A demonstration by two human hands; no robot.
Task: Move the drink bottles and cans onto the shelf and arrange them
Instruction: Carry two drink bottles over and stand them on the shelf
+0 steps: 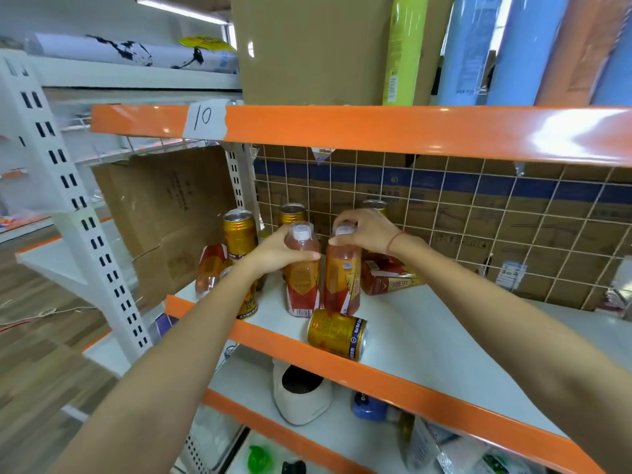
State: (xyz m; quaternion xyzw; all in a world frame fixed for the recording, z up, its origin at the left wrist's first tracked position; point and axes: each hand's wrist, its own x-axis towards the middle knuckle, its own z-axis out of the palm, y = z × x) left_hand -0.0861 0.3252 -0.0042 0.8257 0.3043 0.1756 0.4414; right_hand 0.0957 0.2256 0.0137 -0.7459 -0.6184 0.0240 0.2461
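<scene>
Both hands are wrapped around upright drink bottles on the middle shelf [427, 323]: the left hand [277, 251] curls round the shoulder of the left bottle [302, 275], thumb across its front, and the right hand [364, 230] pinches the neck of the right bottle [342, 278] from above, just under the white cap. The two bottles stand side by side, nearly touching. A gold can [338, 334] lies on its side right at their feet, close to the shelf's orange lip. Upright gold cans [239, 234] stand behind and to the left, and another bottle [390, 280] lies toppled behind the right one. My worry is that fallen can: sliding either bottle forward could nudge it, and it looks free to roll over the edge. Pushing back could knock the standing cans.
</scene>
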